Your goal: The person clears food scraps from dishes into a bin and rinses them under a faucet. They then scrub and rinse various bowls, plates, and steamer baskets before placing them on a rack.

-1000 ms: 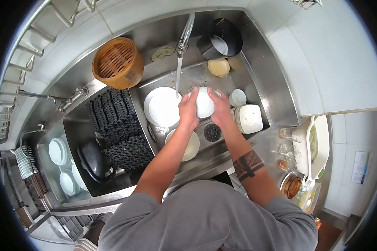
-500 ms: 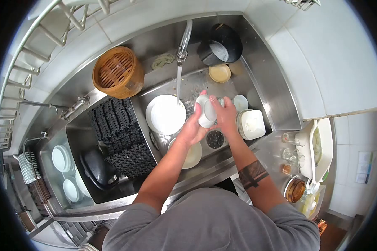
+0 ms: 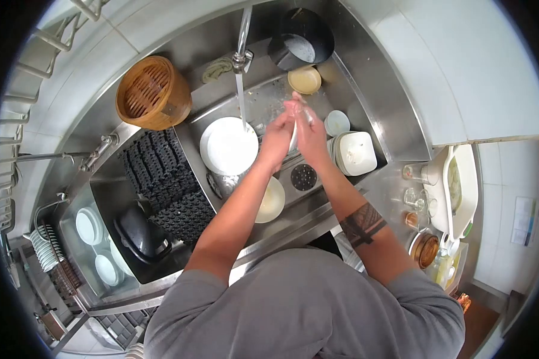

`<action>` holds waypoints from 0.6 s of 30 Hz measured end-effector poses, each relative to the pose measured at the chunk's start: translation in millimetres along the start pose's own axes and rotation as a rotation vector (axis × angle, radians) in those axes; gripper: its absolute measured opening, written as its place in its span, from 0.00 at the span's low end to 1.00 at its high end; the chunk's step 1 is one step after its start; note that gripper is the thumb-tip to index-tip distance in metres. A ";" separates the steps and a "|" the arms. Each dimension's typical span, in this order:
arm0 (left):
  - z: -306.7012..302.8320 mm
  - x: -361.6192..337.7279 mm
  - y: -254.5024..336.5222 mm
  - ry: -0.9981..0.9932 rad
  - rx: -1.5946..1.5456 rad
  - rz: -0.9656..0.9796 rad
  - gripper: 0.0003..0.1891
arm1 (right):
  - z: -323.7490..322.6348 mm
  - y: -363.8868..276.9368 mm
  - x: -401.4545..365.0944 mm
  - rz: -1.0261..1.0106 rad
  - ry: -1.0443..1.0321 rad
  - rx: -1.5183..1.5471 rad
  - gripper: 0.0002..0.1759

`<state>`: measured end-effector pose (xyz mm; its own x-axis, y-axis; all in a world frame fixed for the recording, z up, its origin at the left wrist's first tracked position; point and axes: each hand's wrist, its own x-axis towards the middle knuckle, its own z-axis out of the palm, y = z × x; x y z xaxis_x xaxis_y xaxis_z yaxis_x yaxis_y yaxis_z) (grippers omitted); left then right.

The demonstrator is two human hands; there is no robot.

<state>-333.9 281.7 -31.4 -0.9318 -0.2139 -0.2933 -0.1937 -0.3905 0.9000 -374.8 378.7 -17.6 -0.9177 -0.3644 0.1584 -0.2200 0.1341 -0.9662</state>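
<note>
Over the sink basin (image 3: pixel 263 102), my left hand (image 3: pixel 277 136) and my right hand (image 3: pixel 311 133) close together around a small white bowl (image 3: pixel 293 141). Only a sliver of the bowl shows between my palms; the fingers hide the rest. Left of my hands, a stream from the faucet (image 3: pixel 242 60) runs into a large white bowl (image 3: pixel 229 146). A cream bowl (image 3: pixel 271 201) sits below my left wrist, partly behind the forearm. To the right of my right hand are a small white cup (image 3: pixel 337 122) and stacked square white dishes (image 3: pixel 358 154).
A black pot (image 3: pixel 302 39) and a yellowish bowl (image 3: pixel 304 80) are at the back of the basin. A bamboo steamer (image 3: pixel 154 94) stands on the left ledge. Black mats (image 3: pixel 161 179) fill the neighbouring basin. Glasses (image 3: pixel 422 175) and a white tub (image 3: pixel 458 191) line the right counter.
My hands have closed together and turned the small white bowl more edge-on, so less of it shows. The whole view has shifted a little.
</note>
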 end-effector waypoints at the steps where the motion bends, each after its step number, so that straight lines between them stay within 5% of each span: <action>1: 3.6 3.7 -0.8 0.076 0.081 0.063 0.23 | 0.9 -1.5 1.8 0.029 0.036 0.150 0.19; 6: -15.7 5.0 13.5 0.316 0.575 0.275 0.16 | -6.6 -0.4 -7.4 0.174 -0.006 0.214 0.20; 8: -24.8 -0.8 26.3 0.230 0.712 0.220 0.15 | -22.5 12.5 -2.8 0.351 -0.124 0.179 0.22; 10: -44.9 12.2 10.5 0.149 0.561 0.260 0.14 | -34.0 0.2 9.5 0.316 -0.224 0.072 0.22; 12: -54.1 14.3 11.5 -0.148 0.504 0.280 0.14 | -40.2 -25.3 18.8 0.381 -0.448 -0.380 0.21; 13: -52.8 12.0 20.1 -0.107 0.649 0.237 0.13 | -36.7 -18.9 14.8 0.385 -0.445 -0.378 0.21; 14: -48.6 10.5 21.3 -0.110 0.650 0.237 0.13 | -27.6 -5.5 10.1 0.347 -0.269 -0.261 0.21; 16: -29.9 9.6 19.2 0.288 0.605 0.331 0.12 | 5.0 17.4 0.7 0.306 -0.097 -0.145 0.21; 18: 2.4 12.7 -14.0 0.788 0.398 0.431 0.12 | 49.9 36.2 -14.7 0.324 0.617 0.089 0.22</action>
<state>-343.8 286.6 -46.9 -0.5034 -0.8599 0.0850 -0.1088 0.1606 0.9810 -352.8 342.9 -65.0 -0.9583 0.2746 -0.0796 0.1003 0.0620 -0.9930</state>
